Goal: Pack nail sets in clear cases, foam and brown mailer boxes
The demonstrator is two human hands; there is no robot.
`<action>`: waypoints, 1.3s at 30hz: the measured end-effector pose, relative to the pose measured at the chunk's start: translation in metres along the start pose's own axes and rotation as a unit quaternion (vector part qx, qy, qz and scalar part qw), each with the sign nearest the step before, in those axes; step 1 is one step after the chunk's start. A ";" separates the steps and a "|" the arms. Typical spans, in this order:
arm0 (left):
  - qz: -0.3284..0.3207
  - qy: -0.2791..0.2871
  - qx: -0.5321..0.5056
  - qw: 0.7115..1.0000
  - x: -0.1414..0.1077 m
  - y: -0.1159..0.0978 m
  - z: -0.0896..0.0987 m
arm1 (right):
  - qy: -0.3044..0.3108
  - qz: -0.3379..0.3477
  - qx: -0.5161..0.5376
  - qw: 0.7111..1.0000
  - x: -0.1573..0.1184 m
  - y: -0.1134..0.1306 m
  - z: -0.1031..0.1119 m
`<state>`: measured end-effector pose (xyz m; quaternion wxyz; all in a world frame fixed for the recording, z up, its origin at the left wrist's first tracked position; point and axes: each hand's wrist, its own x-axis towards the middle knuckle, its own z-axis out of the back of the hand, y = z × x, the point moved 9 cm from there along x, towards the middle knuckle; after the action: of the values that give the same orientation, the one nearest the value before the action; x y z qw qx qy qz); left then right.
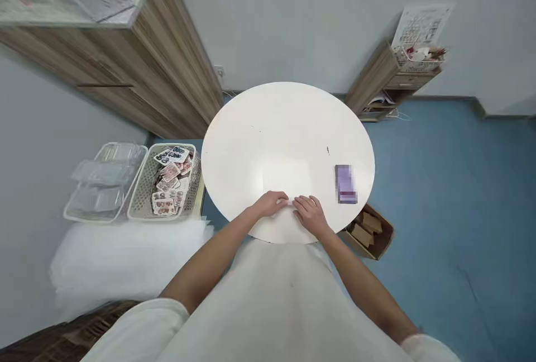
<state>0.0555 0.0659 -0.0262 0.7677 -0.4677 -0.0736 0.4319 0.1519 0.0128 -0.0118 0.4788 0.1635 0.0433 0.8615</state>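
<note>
A white sheet of paper lies near the front edge of the round white table, hard to tell from the tabletop. At its near edge is a narrow raised or rolled strip. My left hand pinches the left end of that strip, thumb and fingers together. My right hand has its fingers curled over the right end, close to the left fingertips. The fingers partly hide the paper's near edge. To the right on the table, a purple blurred item lies flat.
At left, a white basket holds printed cards, beside a tray with clear plastic boxes and a white translucent stack. A cardboard box stands on the floor at right. Wooden cabinets stand behind.
</note>
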 end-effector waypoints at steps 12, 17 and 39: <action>-0.043 -0.272 0.083 0.958 -0.022 -0.038 0.085 | 0.046 -0.089 0.128 0.987 0.020 -0.029 -0.010; -0.106 -0.113 0.208 0.966 -0.008 -0.044 0.023 | 0.074 -0.113 0.179 0.974 0.032 -0.039 -0.015; 0.201 0.025 0.060 0.978 0.051 0.059 0.007 | 0.233 -0.250 0.186 0.921 0.045 -0.078 -0.059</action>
<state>0.0483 0.1191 -0.0833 0.6938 -0.4366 0.0669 0.5689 0.1744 0.0971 -0.0745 0.6162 0.0282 0.3526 0.7037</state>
